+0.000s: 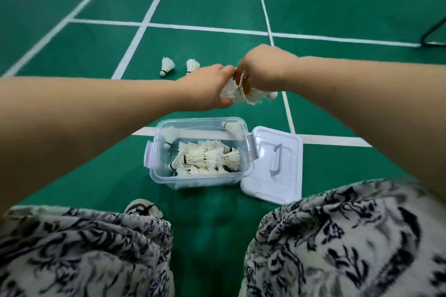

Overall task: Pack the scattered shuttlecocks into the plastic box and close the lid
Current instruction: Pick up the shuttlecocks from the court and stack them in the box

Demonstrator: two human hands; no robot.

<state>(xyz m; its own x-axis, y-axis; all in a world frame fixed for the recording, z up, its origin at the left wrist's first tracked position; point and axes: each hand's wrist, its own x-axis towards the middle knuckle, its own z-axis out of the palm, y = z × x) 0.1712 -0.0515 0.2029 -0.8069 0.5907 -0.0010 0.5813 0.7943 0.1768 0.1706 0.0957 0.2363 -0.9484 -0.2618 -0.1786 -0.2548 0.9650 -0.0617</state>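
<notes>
A clear plastic box (154, 171) stands open on the green floor in front of me, with several white shuttlecocks (207, 158) lying in it. Its white lid (287, 173) lies flat just right of it. Beyond the box my left hand (205, 89) and my right hand (263, 70) meet, each gripping white shuttlecocks (231, 94) bunched between them. Another held shuttlecock (255, 96) pokes out under my right hand, cork to the right. Two loose shuttlecocks (167, 66) (192, 65) lie on the floor farther out, left of my hands.
White court lines (144, 24) cross the green floor. A black metal frame (432, 36) stands at the far right edge. My patterned trouser legs (96, 253) and one shoe (142, 208) fill the bottom of the view.
</notes>
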